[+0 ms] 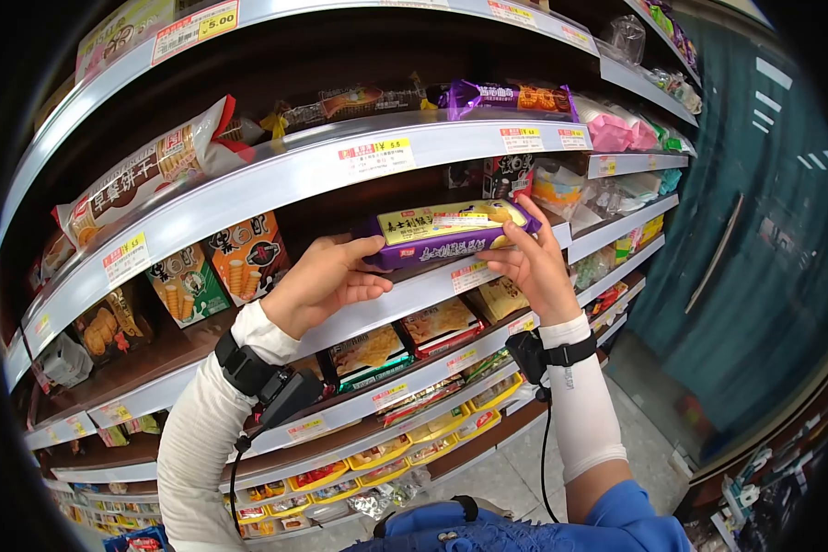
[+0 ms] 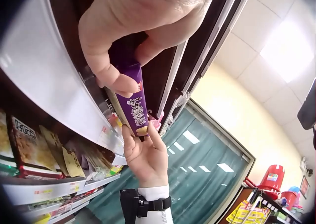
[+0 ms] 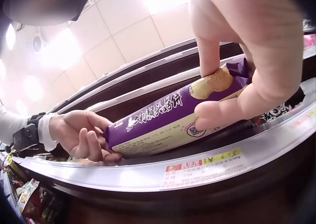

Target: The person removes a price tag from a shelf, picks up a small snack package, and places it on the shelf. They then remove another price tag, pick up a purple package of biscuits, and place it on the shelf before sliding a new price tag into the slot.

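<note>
A long purple and cream biscuit packet [image 1: 451, 232] is held level in front of a store shelf by both hands. My left hand [image 1: 329, 281] grips its left end between thumb and fingers. At the other end, my right hand [image 1: 535, 262] pinches it, thumb and fingers on opposite sides. A price sticker [image 1: 460, 220] sits on the packet's cream face. In the right wrist view the packet [image 3: 158, 117] slants up to the right, close over the shelf's price rail [image 3: 207, 167]. The left wrist view shows its narrow purple side [image 2: 136, 103].
Above, a shelf carries a white bag of biscuits [image 1: 152, 170] and a purple biscuit packet [image 1: 511, 98]. Boxes of rolled wafers [image 1: 248, 253] stand at left. Lower shelves hold flat snack packs [image 1: 442, 324] and yellow trays [image 1: 377, 455]. A teal curtained glass door [image 1: 736, 221] is at right.
</note>
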